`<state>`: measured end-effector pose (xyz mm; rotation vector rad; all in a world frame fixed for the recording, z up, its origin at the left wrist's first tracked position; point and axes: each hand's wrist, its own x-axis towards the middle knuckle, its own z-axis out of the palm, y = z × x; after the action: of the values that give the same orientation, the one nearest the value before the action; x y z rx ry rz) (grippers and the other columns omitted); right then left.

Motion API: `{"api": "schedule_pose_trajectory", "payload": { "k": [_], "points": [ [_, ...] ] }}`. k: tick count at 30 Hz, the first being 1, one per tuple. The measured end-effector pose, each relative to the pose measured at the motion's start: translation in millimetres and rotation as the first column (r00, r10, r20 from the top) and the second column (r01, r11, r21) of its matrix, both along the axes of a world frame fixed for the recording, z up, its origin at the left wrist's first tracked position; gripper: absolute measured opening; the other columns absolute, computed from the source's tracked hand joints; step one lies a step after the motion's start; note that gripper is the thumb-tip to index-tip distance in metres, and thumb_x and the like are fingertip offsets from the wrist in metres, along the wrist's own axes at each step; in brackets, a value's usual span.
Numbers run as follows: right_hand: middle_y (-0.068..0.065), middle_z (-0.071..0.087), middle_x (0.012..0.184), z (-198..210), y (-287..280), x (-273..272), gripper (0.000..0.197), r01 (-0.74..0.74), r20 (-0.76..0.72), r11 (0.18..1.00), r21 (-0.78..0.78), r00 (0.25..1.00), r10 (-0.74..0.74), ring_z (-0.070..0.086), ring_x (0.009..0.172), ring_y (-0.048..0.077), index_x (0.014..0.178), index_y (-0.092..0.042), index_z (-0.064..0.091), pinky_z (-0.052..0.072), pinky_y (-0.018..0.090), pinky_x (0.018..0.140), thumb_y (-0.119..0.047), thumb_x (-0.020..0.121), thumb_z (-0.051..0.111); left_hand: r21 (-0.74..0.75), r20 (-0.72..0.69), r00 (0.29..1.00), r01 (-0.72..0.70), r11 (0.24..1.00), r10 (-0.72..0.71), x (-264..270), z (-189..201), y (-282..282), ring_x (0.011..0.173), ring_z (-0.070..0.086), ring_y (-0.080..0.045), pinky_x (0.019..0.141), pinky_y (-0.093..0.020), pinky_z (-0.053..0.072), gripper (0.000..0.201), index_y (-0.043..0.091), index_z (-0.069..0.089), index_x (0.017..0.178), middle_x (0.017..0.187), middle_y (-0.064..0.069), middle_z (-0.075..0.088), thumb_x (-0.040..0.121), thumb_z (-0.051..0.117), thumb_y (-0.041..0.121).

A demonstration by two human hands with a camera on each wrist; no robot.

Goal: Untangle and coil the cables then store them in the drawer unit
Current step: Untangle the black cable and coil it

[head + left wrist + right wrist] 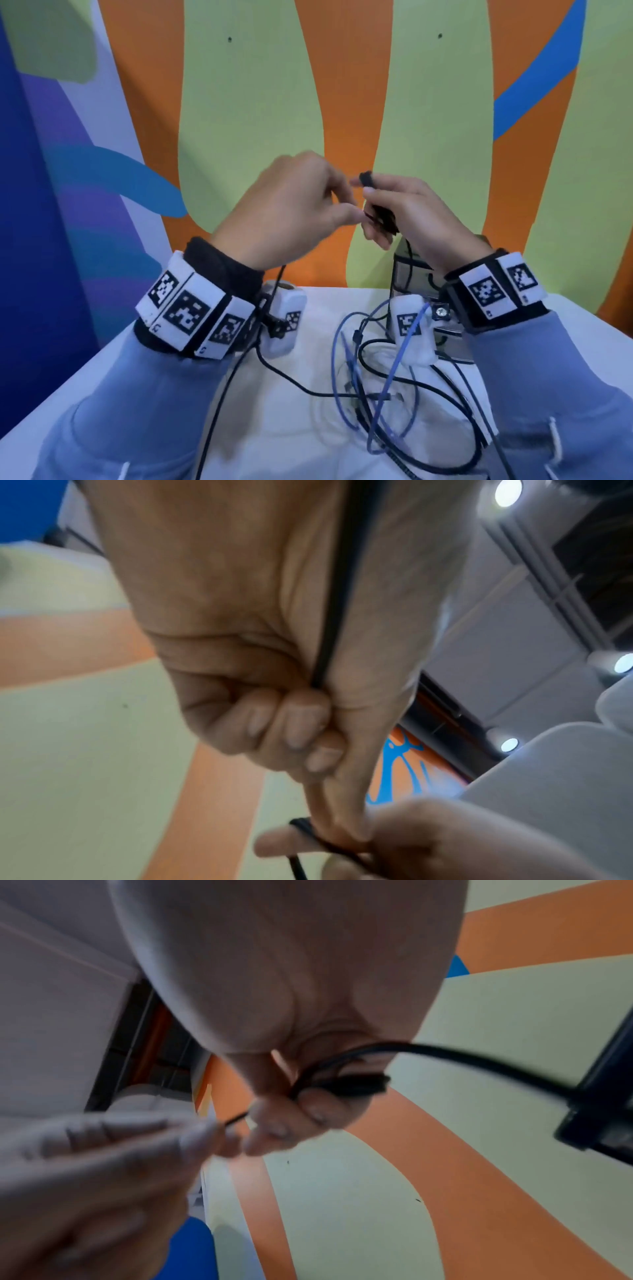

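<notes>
Both hands are raised above the white table (pixel 171 370), close together. My right hand (pixel 404 212) grips a small coil of black cable (pixel 382 219), wound around its fingers (pixel 318 1110); the coil (pixel 342 1083) shows in the right wrist view. My left hand (pixel 301 209) pinches the same black cable (pixel 332 631) between thumb and fingers, and the cable runs down past its wrist. On the table lies a tangle of blue cable (pixel 387 377) and black cables (pixel 445 387). The drawer unit (pixel 414 284) stands behind my right wrist, mostly hidden.
A painted wall (pixel 428 120) in orange, green and blue rises directly behind the table. The table's left edge (pixel 85 363) runs diagonally toward me. White wrist cameras (pixel 284 315) hang under both wrists.
</notes>
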<state>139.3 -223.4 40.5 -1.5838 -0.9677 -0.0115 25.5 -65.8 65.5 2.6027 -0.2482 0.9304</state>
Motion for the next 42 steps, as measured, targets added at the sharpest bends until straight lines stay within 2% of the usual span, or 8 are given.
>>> {"api": "schedule_pose_trajectory", "payload": {
  "k": [9,16,22,25,28,31,34,42],
  "points": [
    [0.001,0.037,0.059,12,-23,-9,0.032,-0.349,-0.281,0.935,0.063,0.893,0.353,0.023,0.041,0.006,0.09,-0.011,0.058,0.014,0.019,0.039,-0.031,0.11,0.042,0.025,0.481,0.876,-0.029,0.999,0.014,28,-16,39,0.06,0.06,-0.023,0.056,-0.045,0.047,0.038,0.022,0.083,0.093,0.067,0.003,0.067,0.101,0.066,0.056],
    [-0.003,0.066,0.075,15,-15,-4,0.043,-0.322,-0.342,0.82,0.473,0.791,0.507,0.048,0.052,0.007,0.143,0.001,0.052,0.038,0.016,0.054,-0.024,0.113,0.034,-0.048,0.062,0.997,-0.036,0.998,0.039,53,-40,9,0.071,0.069,-0.018,0.076,-0.043,0.058,0.027,0.027,0.07,0.128,0.074,0.01,0.073,0.104,0.057,0.024],
    [0.028,0.065,0.135,8,-11,14,0.037,-0.179,-0.269,0.647,0.741,0.804,0.53,0.073,0.115,0.025,0.141,0.011,0.04,0.059,0.023,0.088,-0.013,0.114,0.034,-0.023,-0.212,0.965,0.156,0.987,-0.157,37,-38,-15,0.07,0.067,-0.007,0.075,-0.039,0.058,0.059,0.02,0.049,0.157,0.079,0.005,0.077,0.101,0.068,0.017],
    [0.022,0.068,0.13,1,-2,14,0.017,0.023,-0.297,0.754,0.656,0.927,0.23,0.072,0.117,0.026,0.119,-0.003,0.055,0.058,0.03,0.098,-0.013,0.112,0.044,-0.1,-0.107,0.95,0.285,0.953,-0.295,28,-32,-26,0.062,0.061,-0.011,0.066,-0.034,0.051,0.047,0.024,0.06,0.139,0.073,0.002,0.072,0.096,0.074,0.012],
    [0.009,0.068,0.103,-5,5,13,0.024,0.057,-0.359,0.851,0.523,0.92,0.159,0.071,0.093,0.026,0.13,-0.013,0.063,0.059,0.034,0.068,-0.018,0.107,0.057,-0.243,-0.002,0.914,0.394,0.886,-0.406,25,-28,-27,0.069,0.07,-0.021,0.071,-0.035,0.056,0.009,0.011,0.071,0.107,0.079,-0.003,0.075,0.098,0.072,0.011],
    [0.014,0.044,0.104,-4,6,7,0.027,-0.021,-0.355,0.922,0.387,0.919,0.17,0.044,0.075,0.029,0.127,-0.019,0.071,0.032,0.035,0.051,-0.023,0.101,0.065,-0.36,0.004,0.87,0.462,0.811,-0.494,32,-32,-20,0.086,0.073,-0.024,0.079,-0.034,0.059,0.014,-0.001,0.074,0.109,0.096,-0.013,0.077,0.104,0.06,0.0],
    [0.009,0.057,0.1,1,3,1,0.022,-0.055,-0.388,0.931,0.36,0.899,0.203,0.056,0.065,0.019,0.123,-0.02,0.069,0.04,0.026,0.045,-0.02,0.104,0.056,-0.362,0.088,0.866,0.489,0.794,-0.493,39,-38,-16,0.084,0.073,-0.016,0.078,-0.025,0.055,0.019,-0.001,0.075,0.114,0.096,-0.007,0.077,0.101,0.063,-0.006],
    [0.004,0.072,0.082,0,14,-4,0.021,-0.128,-0.422,0.894,0.43,0.847,0.324,0.069,0.074,0.016,0.118,-0.008,0.07,0.055,0.028,0.076,-0.011,0.104,0.055,-0.2,0.438,0.894,0.202,0.959,-0.097,48,-46,-12,0.063,0.047,-0.007,0.062,-0.027,0.035,0.018,0.03,0.087,0.096,0.073,0.014,0.071,0.088,0.079,0.016]
  ]
}}
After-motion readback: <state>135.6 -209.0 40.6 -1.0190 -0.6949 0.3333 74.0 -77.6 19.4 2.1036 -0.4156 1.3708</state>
